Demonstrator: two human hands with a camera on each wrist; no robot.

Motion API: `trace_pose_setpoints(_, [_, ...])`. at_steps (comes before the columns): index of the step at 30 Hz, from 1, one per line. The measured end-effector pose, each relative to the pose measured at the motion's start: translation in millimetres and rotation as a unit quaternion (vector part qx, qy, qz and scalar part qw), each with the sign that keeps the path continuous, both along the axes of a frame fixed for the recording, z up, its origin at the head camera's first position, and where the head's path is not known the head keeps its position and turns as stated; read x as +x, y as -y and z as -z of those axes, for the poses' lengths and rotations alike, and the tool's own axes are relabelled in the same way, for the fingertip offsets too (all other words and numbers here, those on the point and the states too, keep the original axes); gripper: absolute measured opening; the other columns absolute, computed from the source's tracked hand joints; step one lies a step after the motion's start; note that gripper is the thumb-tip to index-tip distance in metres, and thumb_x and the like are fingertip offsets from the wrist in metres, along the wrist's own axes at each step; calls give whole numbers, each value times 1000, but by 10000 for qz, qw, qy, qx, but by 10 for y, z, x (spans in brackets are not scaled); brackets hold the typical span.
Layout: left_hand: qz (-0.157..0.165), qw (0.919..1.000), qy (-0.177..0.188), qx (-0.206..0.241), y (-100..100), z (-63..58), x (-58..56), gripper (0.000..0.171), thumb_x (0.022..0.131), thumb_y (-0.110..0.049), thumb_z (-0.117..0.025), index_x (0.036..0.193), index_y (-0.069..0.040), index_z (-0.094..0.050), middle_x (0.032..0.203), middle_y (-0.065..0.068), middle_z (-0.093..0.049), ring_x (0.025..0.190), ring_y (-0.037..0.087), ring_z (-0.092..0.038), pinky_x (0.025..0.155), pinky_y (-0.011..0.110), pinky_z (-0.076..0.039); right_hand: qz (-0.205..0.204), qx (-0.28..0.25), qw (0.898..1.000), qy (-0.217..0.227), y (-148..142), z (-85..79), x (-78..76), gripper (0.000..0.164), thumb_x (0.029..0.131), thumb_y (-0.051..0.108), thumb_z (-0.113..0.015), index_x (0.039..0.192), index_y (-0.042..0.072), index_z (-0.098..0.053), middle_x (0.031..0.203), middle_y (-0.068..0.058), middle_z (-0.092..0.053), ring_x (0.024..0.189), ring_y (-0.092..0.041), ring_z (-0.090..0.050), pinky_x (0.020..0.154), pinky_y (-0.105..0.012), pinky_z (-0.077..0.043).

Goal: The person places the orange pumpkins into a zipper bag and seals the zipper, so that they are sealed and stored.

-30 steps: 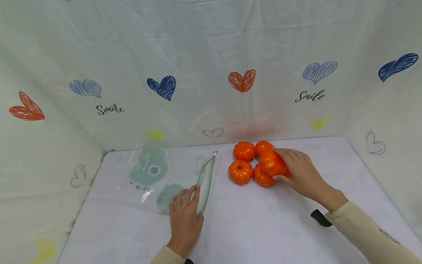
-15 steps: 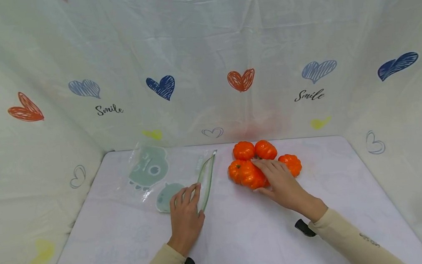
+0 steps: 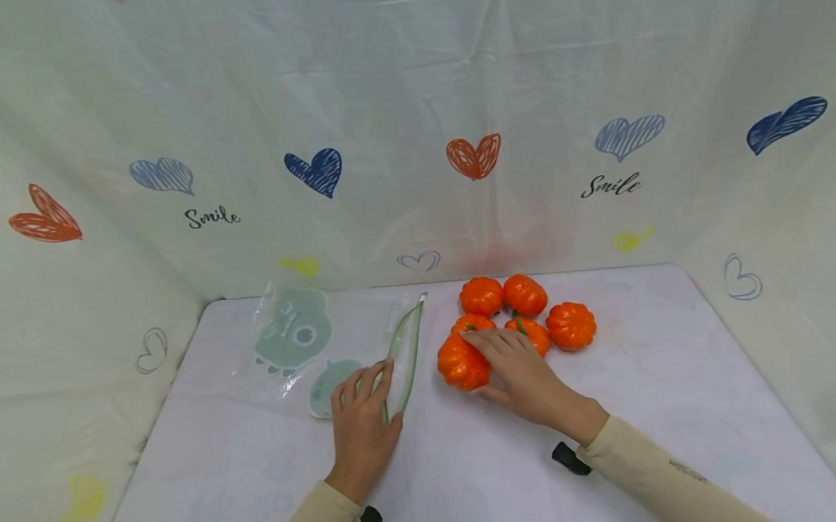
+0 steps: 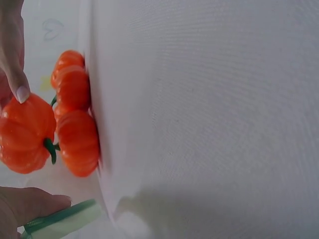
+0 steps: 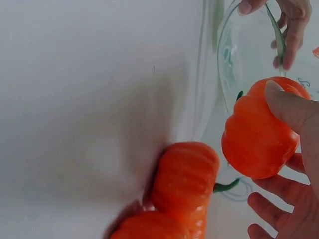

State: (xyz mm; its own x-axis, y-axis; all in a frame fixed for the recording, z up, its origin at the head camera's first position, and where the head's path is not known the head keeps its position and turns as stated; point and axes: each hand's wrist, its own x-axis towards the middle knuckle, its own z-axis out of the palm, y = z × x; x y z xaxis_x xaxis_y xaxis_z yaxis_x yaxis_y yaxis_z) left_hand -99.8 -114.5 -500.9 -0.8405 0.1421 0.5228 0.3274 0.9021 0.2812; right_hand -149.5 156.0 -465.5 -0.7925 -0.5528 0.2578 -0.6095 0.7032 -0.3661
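My right hand (image 3: 521, 376) grips a small orange pumpkin (image 3: 462, 362) with a green stem, thumb on one side and fingers on the other. In the right wrist view this pumpkin (image 5: 261, 132) hangs above the table with its stem tipped downward. My left hand (image 3: 363, 419) holds the mouth of a clear zip bag (image 3: 395, 342) printed with green cartoon dinosaurs. The green-edged mouth gapes toward the pumpkin. In the left wrist view the thumb (image 4: 47, 201) lies at the bag's green edge (image 4: 65, 219).
Several more orange pumpkins (image 3: 571, 326) stand in a group on the white table (image 3: 658, 356), behind and right of my right hand. A pale curtain (image 3: 388, 89) printed with hearts rises behind the table and along both sides.
My right hand has carried the gripped pumpkin left and toward me, off the group and nearer the bag mouth. My left hand has stayed on the bag.
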Motion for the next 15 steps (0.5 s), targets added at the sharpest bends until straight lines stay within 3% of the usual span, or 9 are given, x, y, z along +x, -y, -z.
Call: trace_pose_setpoints(15, [131,9999,88,54,44,-6,-18,89,58,-10,-104,140,-2,-68,136,8,-66,123,34,-54,99,53,-39,-221,-47,9997,-70,336,78,-75,80,86,32,-90,153,7,-52,147,-11,-59,134,-33,-52,117,-54,-38])
